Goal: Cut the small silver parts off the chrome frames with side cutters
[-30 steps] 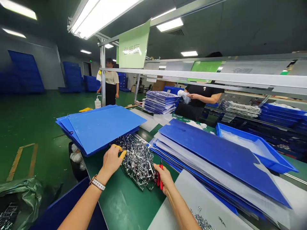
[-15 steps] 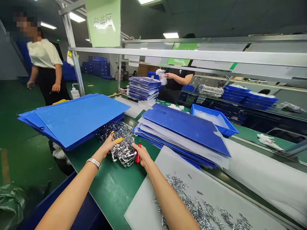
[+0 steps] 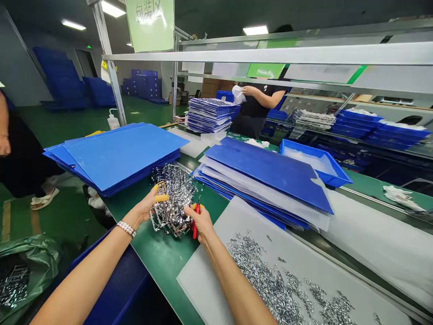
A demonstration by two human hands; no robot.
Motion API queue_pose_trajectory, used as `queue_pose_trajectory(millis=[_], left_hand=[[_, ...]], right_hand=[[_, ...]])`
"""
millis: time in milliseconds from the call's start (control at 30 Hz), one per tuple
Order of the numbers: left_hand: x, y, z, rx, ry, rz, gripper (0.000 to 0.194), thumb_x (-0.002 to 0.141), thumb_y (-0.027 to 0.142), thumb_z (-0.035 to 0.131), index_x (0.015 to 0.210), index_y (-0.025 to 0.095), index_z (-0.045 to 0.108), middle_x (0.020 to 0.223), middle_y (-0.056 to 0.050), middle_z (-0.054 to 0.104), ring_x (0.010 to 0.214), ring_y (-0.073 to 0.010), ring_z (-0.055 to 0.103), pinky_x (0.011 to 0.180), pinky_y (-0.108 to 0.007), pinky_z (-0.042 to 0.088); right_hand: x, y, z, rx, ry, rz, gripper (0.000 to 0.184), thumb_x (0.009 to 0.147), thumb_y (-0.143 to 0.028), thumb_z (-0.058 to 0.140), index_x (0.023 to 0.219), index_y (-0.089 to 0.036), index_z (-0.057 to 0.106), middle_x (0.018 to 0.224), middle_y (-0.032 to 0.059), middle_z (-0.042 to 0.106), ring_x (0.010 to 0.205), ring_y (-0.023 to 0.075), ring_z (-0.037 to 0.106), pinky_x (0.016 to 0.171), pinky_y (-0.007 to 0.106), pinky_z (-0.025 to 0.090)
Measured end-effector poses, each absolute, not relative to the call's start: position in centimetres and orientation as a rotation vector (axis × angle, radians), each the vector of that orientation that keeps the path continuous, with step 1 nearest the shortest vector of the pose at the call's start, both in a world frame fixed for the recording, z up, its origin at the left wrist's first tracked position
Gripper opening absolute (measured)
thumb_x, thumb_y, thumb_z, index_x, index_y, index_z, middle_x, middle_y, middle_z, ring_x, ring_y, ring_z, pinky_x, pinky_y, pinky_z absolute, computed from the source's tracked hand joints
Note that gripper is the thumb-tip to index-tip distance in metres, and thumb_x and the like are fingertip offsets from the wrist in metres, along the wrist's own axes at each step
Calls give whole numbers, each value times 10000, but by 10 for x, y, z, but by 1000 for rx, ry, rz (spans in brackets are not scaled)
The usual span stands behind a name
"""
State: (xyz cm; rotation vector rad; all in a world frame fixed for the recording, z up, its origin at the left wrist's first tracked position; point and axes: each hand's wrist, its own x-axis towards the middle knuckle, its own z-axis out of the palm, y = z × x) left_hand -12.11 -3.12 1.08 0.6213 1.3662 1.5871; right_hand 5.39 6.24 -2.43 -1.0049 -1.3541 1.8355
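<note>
tangled chrome frames [image 3: 173,201] now bunched up between left hand [image 3: 144,210] and right hand [image 3: 201,222]

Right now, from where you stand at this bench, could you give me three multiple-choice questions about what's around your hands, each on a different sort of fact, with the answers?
1. Where do the small loose metal pieces lie?
A. On a white plastic sheet
B. Inside the blue tray
C. On the green floor

2. What colour are the finger covers on the left hand?
A. Red
B. Yellow
C. Blue

3. What is the right hand doing?
A. Lying flat on the blue boards
B. Gripping red-handled cutters
C. Hanging empty at the side

Answers:
1. A, the pieces are scattered across the sheet.
2. B, yellow shows on the fingers beside the tangled metal frames.
3. B, the red handles stick out below the fist.
</note>
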Motion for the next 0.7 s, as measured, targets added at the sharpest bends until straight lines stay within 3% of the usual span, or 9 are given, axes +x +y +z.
queue_pose_trajectory(millis=[167,533,700], left_hand=[[-109,-50,23,637,1245,1666,728,680,188,756,1325,269,431,1215,-90,598,864,-218,671,730,-379,589],[-110,-72,49,757,1135,1774,727,659,166,781,1307,286,472,1247,-65,598,885,-202,662,691,-291,573],[-107,-76,57,809,969,1947,806,617,140,798,1321,276,431,1253,-70,598,960,-219,632,821,-365,525]], right_hand=[[67,43,-6,-922,-1434,1731,460,567,-448,822,827,-188,545,738,-46,550,697,128,496,674,237,409],[72,24,33,-908,-1700,1394,478,602,-557,745,841,-191,553,742,-25,546,682,160,488,652,288,397],[70,18,53,-810,-1853,1272,523,608,-621,701,864,-182,578,759,-1,578,685,176,506,672,309,408]])
